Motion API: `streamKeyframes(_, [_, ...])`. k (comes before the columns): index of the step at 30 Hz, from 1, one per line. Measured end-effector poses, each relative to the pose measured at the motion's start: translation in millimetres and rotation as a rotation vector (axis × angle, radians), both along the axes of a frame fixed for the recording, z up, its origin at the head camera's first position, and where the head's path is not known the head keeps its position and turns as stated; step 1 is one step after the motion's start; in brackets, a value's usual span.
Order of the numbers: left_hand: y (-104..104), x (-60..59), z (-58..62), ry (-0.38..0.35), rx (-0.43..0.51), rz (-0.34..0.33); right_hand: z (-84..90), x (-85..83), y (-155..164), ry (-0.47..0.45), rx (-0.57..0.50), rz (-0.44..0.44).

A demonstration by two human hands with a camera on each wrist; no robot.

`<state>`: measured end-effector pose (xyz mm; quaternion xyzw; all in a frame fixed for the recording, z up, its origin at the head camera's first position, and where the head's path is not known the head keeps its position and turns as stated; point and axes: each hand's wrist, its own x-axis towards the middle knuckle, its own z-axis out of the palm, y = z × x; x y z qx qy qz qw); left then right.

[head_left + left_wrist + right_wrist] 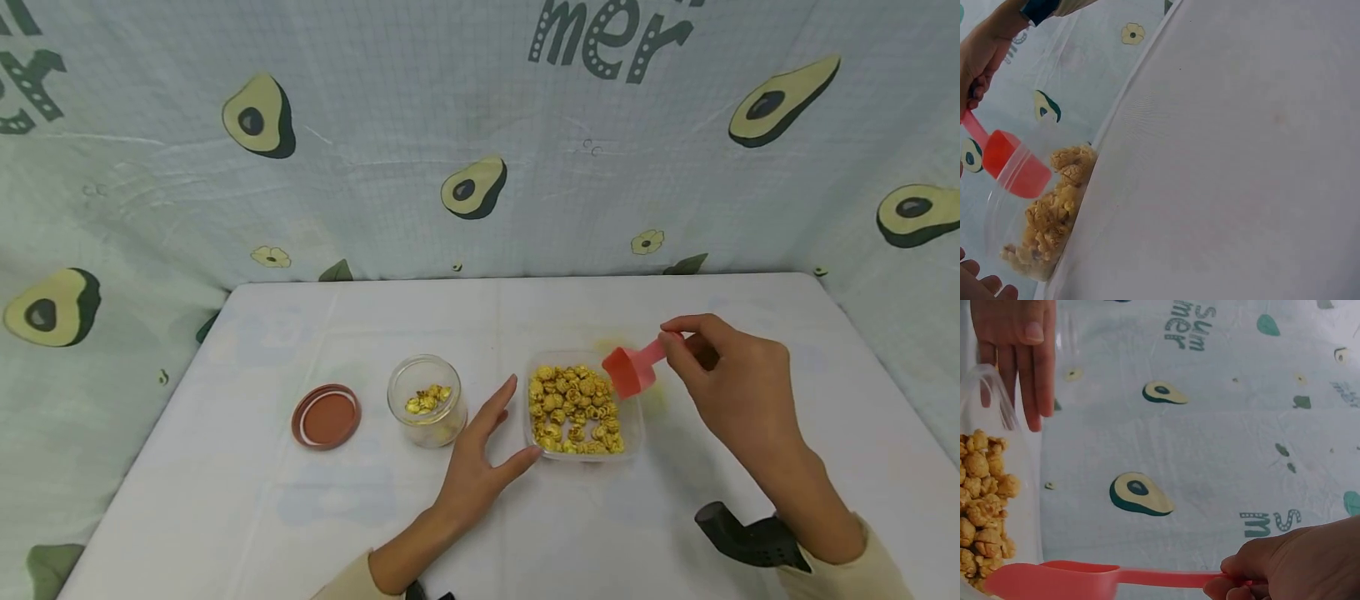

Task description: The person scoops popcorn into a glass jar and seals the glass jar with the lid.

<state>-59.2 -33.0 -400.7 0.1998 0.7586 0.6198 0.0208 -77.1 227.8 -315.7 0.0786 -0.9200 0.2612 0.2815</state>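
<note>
My right hand (pixel 742 387) pinches the handle of a pink scoop (pixel 632 372) between thumb and fingers. The scoop's cup is over the right rim of a clear plastic container (pixel 634 437), and no popcorn shows in it. Caramel-coloured popcorn (pixel 573 398) covers most of the container's bottom. My left hand (pixel 480 467) is at the container's left side with fingers straight and thumb spread, the thumb tip near the front left corner; whether it touches cannot be told. In the right wrist view, the left hand's fingers (pixel 1025 369) extend beyond the container's far wall.
Left of my left hand stands an open glass jar (pixel 429 429) with some popcorn inside. A reddish-brown lid (pixel 327 417) lies farther left on the white table (pixel 360 325). An avocado-print cloth (pixel 375 100) hangs behind the table and along both sides.
</note>
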Motion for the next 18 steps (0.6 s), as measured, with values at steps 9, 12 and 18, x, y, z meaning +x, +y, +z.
streamKeyframes(9, [5.9,-8.0,-7.2,-0.094,0.017,-0.083,-9.2,-4.1,-3.8,-0.074,0.051,0.016])
streamKeyframes(12, [7.1,-10.3,-14.4,-0.061,-0.006,-0.088,-15.0,-5.7,-1.3,-0.083,0.029,0.018])
streamKeyframes(18, [6.6,-11.5,-12.0,-0.034,-0.021,-0.104,-33.0,-10.3,10.6,-0.134,-0.065,0.011])
